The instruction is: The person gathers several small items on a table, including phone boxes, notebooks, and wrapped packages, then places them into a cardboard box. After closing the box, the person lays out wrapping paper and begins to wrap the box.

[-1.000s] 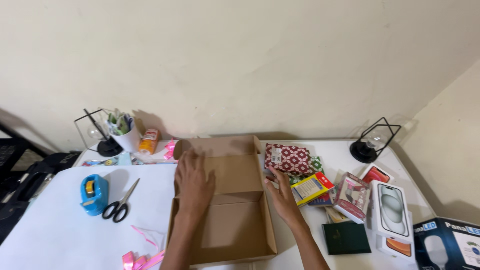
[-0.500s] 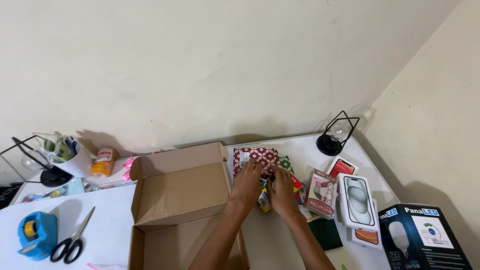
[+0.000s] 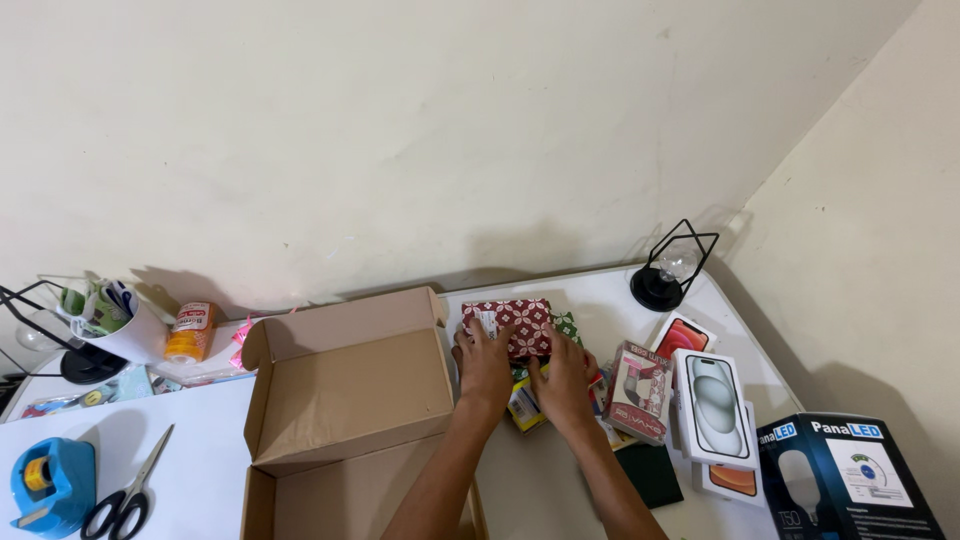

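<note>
Both hands rest on a small stack of flat packets just right of the open cardboard box (image 3: pixel 345 385), on the white surface (image 3: pixel 560 480). The top item is a red patterned packet (image 3: pixel 515 322) with a white flower-like print; beneath it a green patterned packet (image 3: pixel 570 326) shows at the right edge, and a yellow packet (image 3: pixel 522 405) pokes out low between the wrists.

To handle this stack well, the person would do best to square the packets against each other first, then press in from both sides with flat palms and get the thumbs under the bottom edge, so the lower packets do not slide out when the pile moves. The yellow one looks askew and is the likeliest to slip.

The left hand (image 3: pixel 484 368) lies with its fingers (image 3: pixel 472 338) spread and fairly flat, their tips on the near-left edge of the red patterned packet; it presses or steadies rather than clasps. The right hand (image 3: pixel 562 385) sits beside it, fingers loosely together and bent down over the stack, tips near the red packet's lower right corner. Whether either thumb has hooked under anything cannot be told, since the backs of the hands hide it.

To the right lie a pink boxed item (image 3: pixel 640 392), a white phone box (image 3: pixel 715 405) and a dark blue bulb box (image 3: pixel 850 475). Scissors (image 3: pixel 125 495) and a blue tape dispenser (image 3: pixel 50 485) sit far left.
</note>
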